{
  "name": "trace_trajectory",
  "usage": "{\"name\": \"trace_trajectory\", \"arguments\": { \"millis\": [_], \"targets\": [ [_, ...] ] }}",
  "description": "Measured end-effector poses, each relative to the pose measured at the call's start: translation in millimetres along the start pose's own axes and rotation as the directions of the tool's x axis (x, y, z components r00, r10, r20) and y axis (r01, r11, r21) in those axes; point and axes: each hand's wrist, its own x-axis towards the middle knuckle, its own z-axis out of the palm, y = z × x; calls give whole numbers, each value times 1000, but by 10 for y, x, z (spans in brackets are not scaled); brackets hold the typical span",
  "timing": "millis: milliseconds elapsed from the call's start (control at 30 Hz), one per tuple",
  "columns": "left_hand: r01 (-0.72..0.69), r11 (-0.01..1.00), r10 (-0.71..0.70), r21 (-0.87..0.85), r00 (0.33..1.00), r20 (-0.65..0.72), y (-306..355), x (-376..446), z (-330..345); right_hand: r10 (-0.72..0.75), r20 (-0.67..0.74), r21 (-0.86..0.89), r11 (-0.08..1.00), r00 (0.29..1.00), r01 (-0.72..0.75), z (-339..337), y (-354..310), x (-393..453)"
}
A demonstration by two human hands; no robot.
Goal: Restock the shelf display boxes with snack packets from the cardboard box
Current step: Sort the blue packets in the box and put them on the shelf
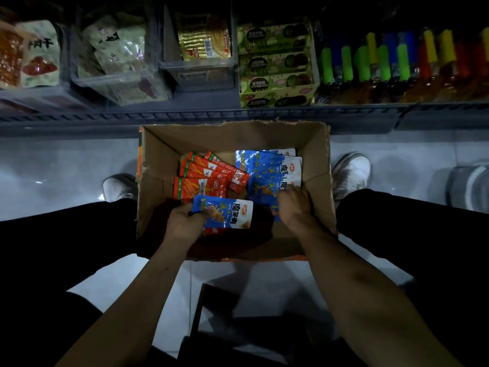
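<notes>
Packets are being gathered inside the cardboard box [232,139] on the floor: a blue packet [227,211] is gripped by the left hand [185,221], while the blue stack [270,176] at the box's right wall is closed on by the right hand [293,202]. A lift to the shelf display boxes [198,67] is called for next.

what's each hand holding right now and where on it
The left hand grips a blue snack packet by its left end. The right hand rests on the blue packets in the cardboard box; a grip cannot be told.

A shop aisle: across the top of the frame runs a shelf [201,116] stocked with snack packets in clear bins [197,67], a green display box [276,96] at top centre, and bottles [397,64] at upper right.
</notes>
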Motion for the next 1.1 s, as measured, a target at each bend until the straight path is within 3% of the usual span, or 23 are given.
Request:
{"name": "trace_trajectory", "arguments": {
  "millis": [133, 233, 333, 500, 567, 667, 700, 733, 833, 933, 1000, 1100],
  "targets": [
    [77, 991, -74, -113, 997, 32, 118, -2, -12, 21, 65, 497, 867, 998, -51, -446, 40, -47],
    [76, 982, -55, -176, 991, 121, 309, -78, -9, -47, 105, 699, 714, 993, -40, -949, 40, -181],
    [32, 963, 22, -266, 980, 198, 480, -262, -5, -140, 116, 786, 618, 983, -5, -1430, 31, -468],
    [-30, 888, 136, -459, 970, 200, 724, -546, 2, -176, -3, 831, 547, 984, 100, -1776, -24, -873],
    [-74, 841, 180, -537, 973, 148, 814, -616, -38, -61, -102, 929, 350, 993, 117, -1837, -85, -983],
    [-125, 749, 214, -650, 975, 59, 944, -734, -137, 184, -30, 958, -276, 983, 81, -1877, -167, -1070],
    [-150, 727, 229, -670, 973, 30, 967, -760, -159, 161, 6, 909, -413, 987, 61, -1876, -195, -1103],
    [-183, 723, 247, -666, 969, 1, 990, -794, -170, 114, 9, 895, -444, 993, 42, -1892, -236, -1164],
    [-268, 727, 299, -632, 952, -60, 1040, -900, -165, 33, -42, 960, -276, 999, 49, -1942, -401, -1322],
    [-354, 745, 372, -566, 924, -89, 1081, -973, -168, 165, -150, 979, -114, 975, 170, -1984, -478, -1363],
    [-330, 759, 387, -561, 922, -19, 1145, -1004, -250, 172, -212, 976, -16, 962, 218, -2041, -442, -1378],
    [-259, 816, 414, -517, 886, 210, 1250, -1050, -422, 118, -289, 955, 110, 950, 277, -2111, -354, -1408]
  ]
}}
